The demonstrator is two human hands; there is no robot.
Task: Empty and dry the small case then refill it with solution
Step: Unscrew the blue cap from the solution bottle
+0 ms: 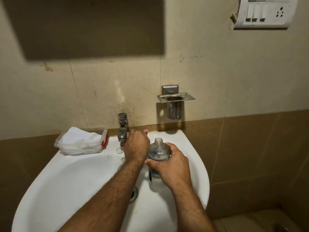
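My right hand (170,166) grips a clear solution bottle (158,154) over the right side of the white sink (70,178). The bottle stands nearly upright and its neck has no cap. My left hand (136,144) reaches to the back rim of the sink, right beside the metal tap (122,129). Its back faces me, so I cannot see what its fingers touch or hold. Two small pale round pieces (119,150) lie on the rim under the tap, partly hidden by my left hand. They may belong to the small case.
A plastic pack of white tissues (80,143) sits on the sink's back left rim. A steel cup holder (174,104) hangs on the wall above the right rim. The drain (134,194) shows between my forearms. A switch panel (264,12) is at the upper right.
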